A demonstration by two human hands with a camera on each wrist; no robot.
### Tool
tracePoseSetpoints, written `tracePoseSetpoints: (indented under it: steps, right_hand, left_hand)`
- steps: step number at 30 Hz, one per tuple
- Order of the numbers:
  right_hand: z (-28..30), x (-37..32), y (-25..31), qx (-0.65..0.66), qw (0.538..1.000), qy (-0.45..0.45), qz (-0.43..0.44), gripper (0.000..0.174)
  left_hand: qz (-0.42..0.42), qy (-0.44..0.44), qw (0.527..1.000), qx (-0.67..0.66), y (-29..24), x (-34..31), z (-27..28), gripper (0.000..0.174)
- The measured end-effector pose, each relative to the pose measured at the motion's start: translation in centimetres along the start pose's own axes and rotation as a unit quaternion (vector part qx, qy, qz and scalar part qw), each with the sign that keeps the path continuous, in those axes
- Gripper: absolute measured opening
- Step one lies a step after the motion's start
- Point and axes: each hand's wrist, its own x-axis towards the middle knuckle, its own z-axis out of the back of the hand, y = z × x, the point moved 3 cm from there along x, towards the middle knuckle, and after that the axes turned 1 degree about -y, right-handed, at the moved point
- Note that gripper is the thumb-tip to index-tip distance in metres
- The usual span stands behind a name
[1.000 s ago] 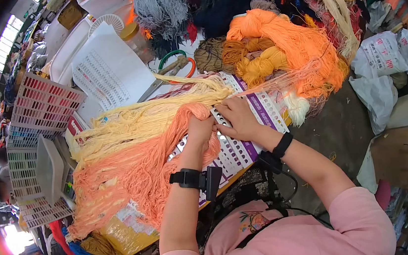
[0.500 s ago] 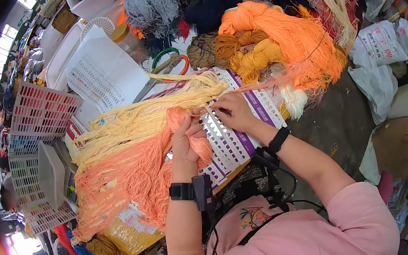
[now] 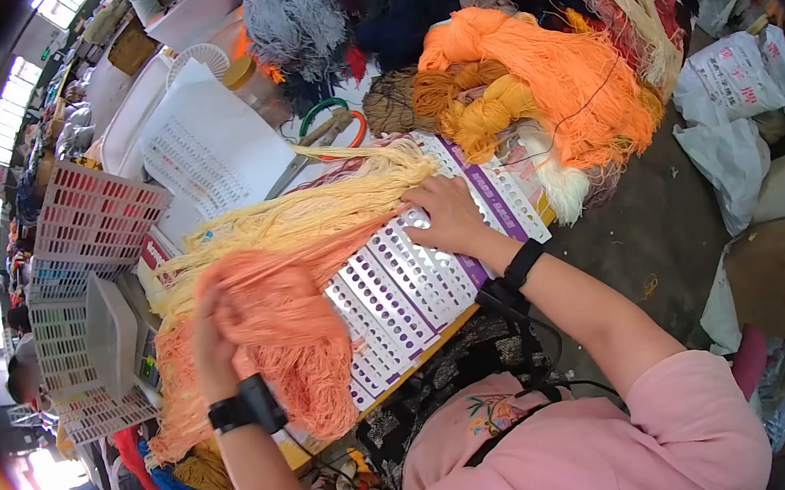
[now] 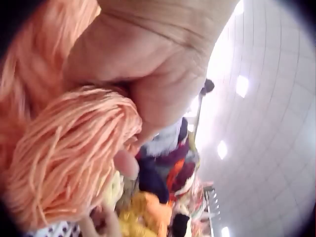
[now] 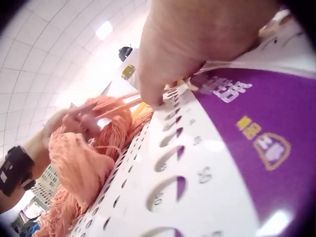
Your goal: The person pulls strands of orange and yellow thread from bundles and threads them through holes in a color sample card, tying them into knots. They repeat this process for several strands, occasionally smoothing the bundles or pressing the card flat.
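Note:
In the head view my left hand (image 3: 214,335) grips a folded bundle of peach embroidery thread (image 3: 281,324) at the left of the table. The left wrist view shows the looped bundle (image 4: 74,158) filling the curl of the fingers. Peach strands stretch from it to my right hand (image 3: 455,217), whose fingertips pinch them at a white card with rows of punched holes (image 3: 405,272). In the right wrist view the right fingertips (image 5: 152,96) are right at the card's holes, beside a purple printed strip (image 5: 266,118). Pale yellow threads (image 3: 301,197) lie along the card's far side.
Scissors (image 3: 311,148) and a printed sheet (image 3: 210,145) lie behind the yellow threads. Orange skeins (image 3: 537,77) and mustard skeins (image 3: 494,115) are heaped at the back right. A grid-patterned colour chart (image 3: 97,209) stands at the left. White plastic bags (image 3: 726,95) are at the far right.
My left hand has moved left with the peach bundle, drawing strands taut between the hands and uncovering more of the card. The right hand has stayed near the same holes.

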Motion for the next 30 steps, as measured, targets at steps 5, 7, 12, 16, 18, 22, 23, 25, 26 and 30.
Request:
tracePoseSetpoints:
  steps: [5, 7, 12, 16, 18, 22, 23, 25, 26, 30]
  right_hand:
    - [0.1, 0.0, 0.4, -0.027, 1.000, 0.005, -0.001, 0.041]
    - [-0.2, -0.1, 0.3, -0.034, 0.999, 0.007, 0.011, 0.041]
    - [-0.3, -0.6, 1.7, 0.129, 0.991, -0.024, 0.018, 0.028]
    - [1.2, -2.9, 9.1, 0.411, 0.897, 0.114, -0.117, 0.007]
    - [1.7, -3.8, 13.2, 0.540, 0.790, 0.206, -0.203, 0.008]
    - [1.2, -4.5, 16.8, 0.598, 0.714, 0.278, -0.235, 0.008]
    - [1.1, -4.5, 16.9, 0.609, 0.711, 0.267, -0.230, 0.007]
    - [1.7, -4.5, 17.3, 0.618, 0.702, 0.266, -0.233, 0.008]
    - [1.8, -4.6, 17.3, 0.608, 0.713, 0.260, -0.232, 0.008]
    - [2.3, -5.1, 17.3, 0.618, 0.719, 0.235, -0.214, 0.008]
  left_hand:
    - [-0.122, -0.177, 0.969, -0.124, -5.5, -4.6, 9.0, 0.022]
    - [-0.108, -0.057, 0.992, -0.026, -3.5, -8.2, 3.4, 0.022]
    - [0.002, 0.057, 0.991, -0.124, 5.3, -11.1, -7.8, 0.031]
    - [-0.009, 0.074, 0.974, -0.215, 8.0, -11.8, -11.1, 0.037]
    - [-0.015, 0.129, 0.964, -0.231, 8.9, -12.4, -11.1, 0.039]
    - [-0.033, 0.178, 0.948, -0.262, 9.1, -13.7, -9.9, 0.047]
    - [-0.038, 0.151, 0.955, -0.252, 8.5, -14.2, -9.9, 0.049]
    - [-0.031, 0.084, 0.943, -0.320, 7.8, -14.9, -9.8, 0.041]
    - [-0.024, 0.052, 0.934, -0.353, 7.8, -15.0, -9.8, 0.037]
    - [-0.109, 0.089, 0.976, -0.164, 8.8, -14.9, -10.2, 0.029]
